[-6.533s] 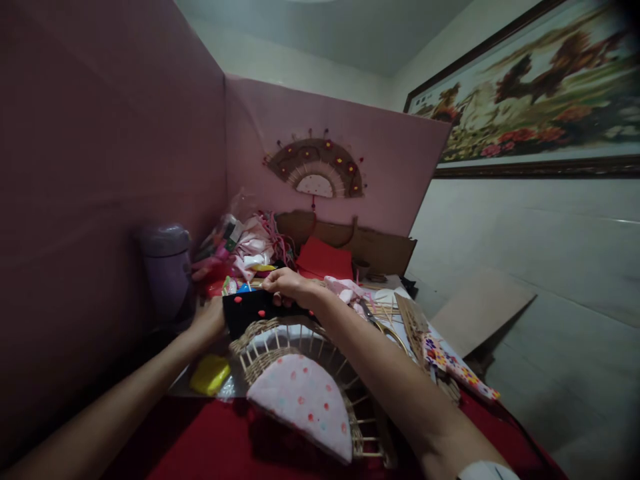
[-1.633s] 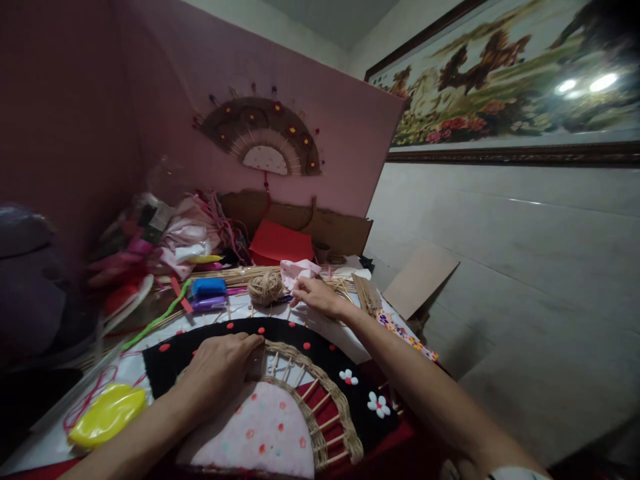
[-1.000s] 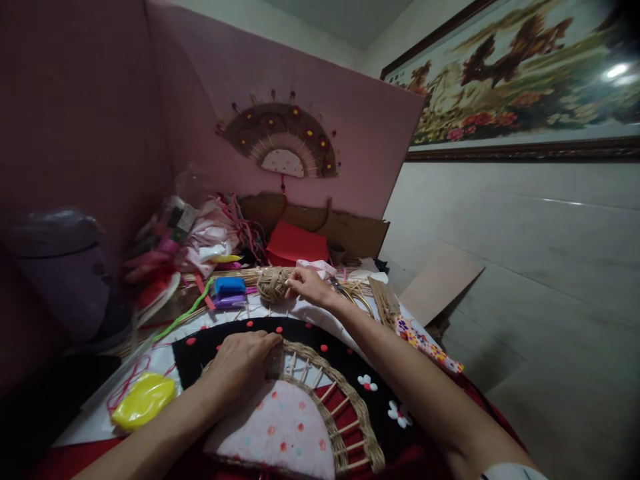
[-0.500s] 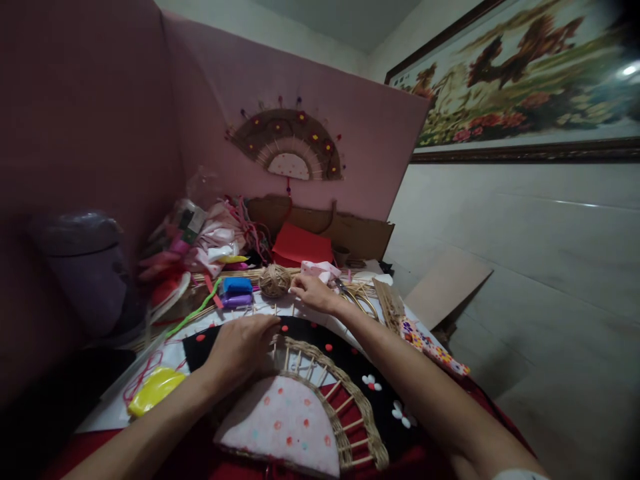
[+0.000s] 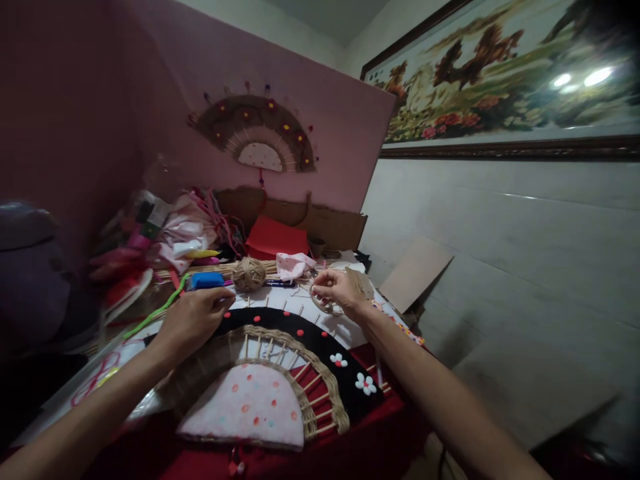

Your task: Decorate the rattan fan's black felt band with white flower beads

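The handmade fan (image 5: 243, 410) sits at the near side of the worktop (image 5: 400, 427), below and between the two hands, its pink dotted half-round toward the person and its black band arching away. White flowers (image 5: 366, 383) decorate that band, below the right hand (image 5: 343, 295); red dots run along it toward the left hand (image 5: 193, 320). The left hand is over the band's far left part, fingers bent and drawn toward the thumb; from where I stand, I can't tell whether it grips anything. The right hand hangs beyond the band, fingers curled in near the thumb, and I can't make out a grip there either. Just past the left fingertips sits a ball of twine (image 5: 249, 273), with a blue packet (image 5: 208, 280) behind that hand. Dotted pink cloth (image 5: 294, 265) lies beyond the right hand's fingers, and red paper (image 5: 277, 238) farther back between both.
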`<action>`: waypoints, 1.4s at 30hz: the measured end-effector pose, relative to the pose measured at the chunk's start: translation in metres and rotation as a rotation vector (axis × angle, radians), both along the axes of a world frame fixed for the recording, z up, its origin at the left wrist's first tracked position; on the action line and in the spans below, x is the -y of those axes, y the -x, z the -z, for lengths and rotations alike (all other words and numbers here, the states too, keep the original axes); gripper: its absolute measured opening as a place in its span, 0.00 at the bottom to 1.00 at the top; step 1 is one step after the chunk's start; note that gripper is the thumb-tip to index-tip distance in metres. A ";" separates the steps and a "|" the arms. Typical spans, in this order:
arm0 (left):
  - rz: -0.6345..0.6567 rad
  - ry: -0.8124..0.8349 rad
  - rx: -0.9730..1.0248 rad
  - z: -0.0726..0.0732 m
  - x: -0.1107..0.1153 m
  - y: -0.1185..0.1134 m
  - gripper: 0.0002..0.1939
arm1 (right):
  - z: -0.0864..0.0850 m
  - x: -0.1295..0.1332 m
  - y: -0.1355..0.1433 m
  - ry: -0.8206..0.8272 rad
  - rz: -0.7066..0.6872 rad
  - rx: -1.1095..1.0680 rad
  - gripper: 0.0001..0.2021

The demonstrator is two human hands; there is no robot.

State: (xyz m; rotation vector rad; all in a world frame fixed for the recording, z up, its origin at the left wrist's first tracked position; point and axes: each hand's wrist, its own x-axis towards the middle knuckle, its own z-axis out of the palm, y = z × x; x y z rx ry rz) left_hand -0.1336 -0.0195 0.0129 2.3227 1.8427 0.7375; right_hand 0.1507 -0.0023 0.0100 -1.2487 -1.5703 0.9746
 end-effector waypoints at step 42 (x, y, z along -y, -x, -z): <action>0.862 -0.143 -0.309 0.028 0.102 -0.110 0.06 | 0.024 0.139 -0.041 -0.365 0.246 0.339 0.08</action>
